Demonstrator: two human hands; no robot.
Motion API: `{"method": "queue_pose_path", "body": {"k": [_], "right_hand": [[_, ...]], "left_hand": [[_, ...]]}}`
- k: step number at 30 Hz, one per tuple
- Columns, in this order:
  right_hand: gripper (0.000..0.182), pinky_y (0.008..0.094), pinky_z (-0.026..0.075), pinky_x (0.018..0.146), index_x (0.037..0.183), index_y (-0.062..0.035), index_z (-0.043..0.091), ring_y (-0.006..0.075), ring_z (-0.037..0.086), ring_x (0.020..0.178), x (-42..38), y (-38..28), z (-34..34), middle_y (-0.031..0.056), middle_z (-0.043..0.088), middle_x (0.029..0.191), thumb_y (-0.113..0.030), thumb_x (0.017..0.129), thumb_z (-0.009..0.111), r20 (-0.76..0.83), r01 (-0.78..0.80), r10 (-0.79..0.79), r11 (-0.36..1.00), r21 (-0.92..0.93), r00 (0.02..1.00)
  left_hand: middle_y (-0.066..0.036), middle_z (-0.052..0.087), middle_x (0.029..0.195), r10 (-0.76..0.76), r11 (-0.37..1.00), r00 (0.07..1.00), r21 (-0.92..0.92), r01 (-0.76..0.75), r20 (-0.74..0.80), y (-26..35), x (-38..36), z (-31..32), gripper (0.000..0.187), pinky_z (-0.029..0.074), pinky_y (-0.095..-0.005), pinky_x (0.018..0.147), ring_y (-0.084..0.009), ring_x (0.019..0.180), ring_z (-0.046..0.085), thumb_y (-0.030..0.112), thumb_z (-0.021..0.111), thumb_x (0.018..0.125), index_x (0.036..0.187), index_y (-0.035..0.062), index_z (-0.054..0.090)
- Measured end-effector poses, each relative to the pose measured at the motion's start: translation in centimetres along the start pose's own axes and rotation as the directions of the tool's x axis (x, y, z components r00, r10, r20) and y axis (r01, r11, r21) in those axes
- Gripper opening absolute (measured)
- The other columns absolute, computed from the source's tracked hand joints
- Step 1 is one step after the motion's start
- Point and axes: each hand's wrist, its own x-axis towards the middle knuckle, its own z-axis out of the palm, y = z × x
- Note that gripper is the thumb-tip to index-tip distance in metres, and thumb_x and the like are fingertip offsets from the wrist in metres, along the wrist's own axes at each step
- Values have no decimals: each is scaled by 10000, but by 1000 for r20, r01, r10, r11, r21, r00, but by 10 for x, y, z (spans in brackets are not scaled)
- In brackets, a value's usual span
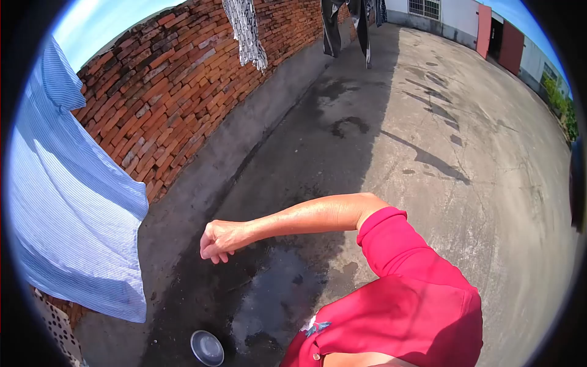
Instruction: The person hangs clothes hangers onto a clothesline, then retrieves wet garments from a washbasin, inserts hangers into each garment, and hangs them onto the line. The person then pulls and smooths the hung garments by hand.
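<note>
My right hand (pixel 222 241) reaches across from the right, over the wet concrete. Its fingers are curled in toward the palm, and no object shows in them. To its left hangs a light blue striped garment (pixel 79 208), apart from the hand. Below on the ground sits a round metal basin (pixel 208 348), cut slightly by the lower edge of the picture. A dotted cloth (pixel 58 324) shows partly beneath the blue garment. My left hand is outside the picture.
A brick wall (pixel 183 73) with a grey base runs along the left. Farther off hang a patterned cloth (pixel 246 37) and dark trousers (pixel 345 27). Wet patches (pixel 278 293) mark the concrete yard (pixel 489 202). Reddish doors (pixel 511 46) stand at the far right.
</note>
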Motion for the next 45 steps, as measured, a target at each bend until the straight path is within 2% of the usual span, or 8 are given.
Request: {"method": "queue_pose_path", "body": {"k": [6, 15, 21, 27, 34, 37, 38, 45], "right_hand": [[220, 308, 483, 566, 1014, -87, 608, 131, 594, 690, -98, 56, -350, 52, 654, 862, -241, 858, 586, -822, 36, 347, 914, 405, 451], [410, 344, 507, 517, 1240, -57, 493, 186, 597, 688, -19, 19, -535, 99, 612, 1015, -264, 894, 570, -843, 269, 81, 928, 259, 532], [324, 315, 496, 476, 1089, 12, 616, 137, 606, 573, 22, 39, -602, 69, 624, 735, -136, 806, 674, -642, 146, -37, 982, 118, 766], [128, 247, 455, 462, 827, -30, 686, 77, 584, 538, -4, 73, -689, 9, 625, 635, -149, 782, 673, -765, 318, -264, 944, -82, 587], [638, 396, 485, 790, 1345, -133, 397, 236, 574, 1023, -9, 46, -641, 106, 517, 1280, -563, 895, 536, -184, 77, 11, 883, 463, 983], [225, 165, 355, 434, 1065, -96, 629, 1, 475, 573, 7, 37, -612, -82, 590, 738, -281, 952, 570, -110, 317, -300, 926, 204, 948], [188, 160, 329, 400, 956, -58, 677, -8, 426, 495, 1, 31, -599, -66, 542, 641, -226, 939, 594, -307, 366, -349, 931, -5, 885], [139, 194, 262, 407, 943, -15, 611, 58, 348, 467, 0, 96, -714, -14, 486, 659, -153, 932, 601, -662, 563, -373, 821, 91, 650]], "left_hand": [[-67, 606, 1051, -233, 972, 695, 143, 186, 680, 15, -234, 374, 549, 465, -286, 597, -163, 779, 578, 566, 548, 881, 1173, 102, 586], [-115, 607, 1120, 231, 973, 380, -218, -79, 896, 287, -545, 770, 730, 487, -378, 824, -204, 965, 581, 629, 488, 882, 1323, 48, 470], [-72, 596, 795, 329, 920, -370, -206, 334, 869, 316, -616, 897, 262, 493, -302, 479, -191, 607, 576, 244, 525, 925, 1063, 28, 583], [-38, 556, 669, 501, 809, 656, -574, -123, 565, 335, -653, 828, 206, 437, -284, 404, -168, 501, 505, 186, 566, 896, 1033, 38, 607], [24, 573, 672, 330, 943, 121, -332, -3, 936, 275, -655, 817, 246, 258, -179, 365, -20, 474, 421, 227, 536, 931, 1107, 65, 593], [-22, 615, 1008, 884, 406, 44, -717, -567, 465, 268, -681, 829, 314, 498, -235, 578, -100, 776, 556, 146, 544, 936, 1221, 12, 532], [-43, 643, 933, 700, 699, 423, -672, -243, 575, 269, -676, 807, 226, 509, -269, 572, -112, 709, 563, 118, 601, 908, 1104, 7, 612], [-54, 662, 718, 529, 627, 844, -709, -323, 84, 268, -631, 715, 78, 485, -266, 518, -104, 597, 580, 97, 721, 812, 797, 38, 673]]}}
